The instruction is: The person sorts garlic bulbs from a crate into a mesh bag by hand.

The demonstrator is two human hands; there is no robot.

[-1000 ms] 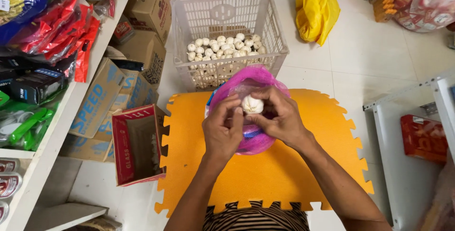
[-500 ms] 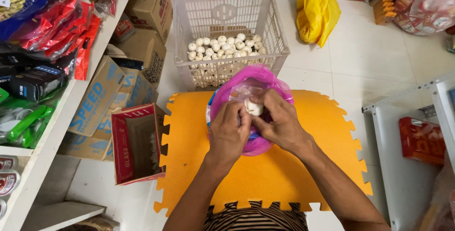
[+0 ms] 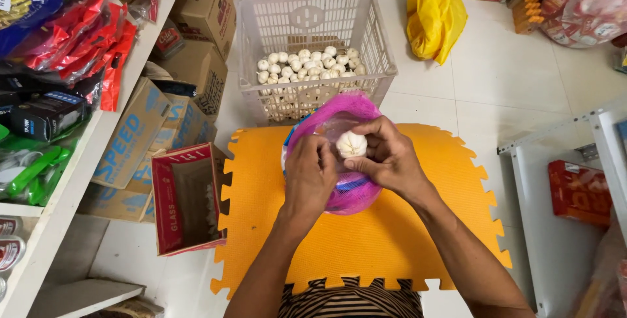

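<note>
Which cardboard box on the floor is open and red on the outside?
The small red box left of the orange mat, its mouth open toward the camera. The other boxes beside it are brown.

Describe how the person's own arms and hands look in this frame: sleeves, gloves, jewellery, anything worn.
Both forearms are bare to the bottom edge of the picture, with no sleeves in view. The left hand and right hand wear no gloves, and no rings, watch or bracelet can be seen. Between the arms shows a garment with dark and light horizontal stripes.

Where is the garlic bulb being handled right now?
Centre of the head view: garlic bulb between left hand and right hand, over the pink mesh bag, above the orange mat.
</note>
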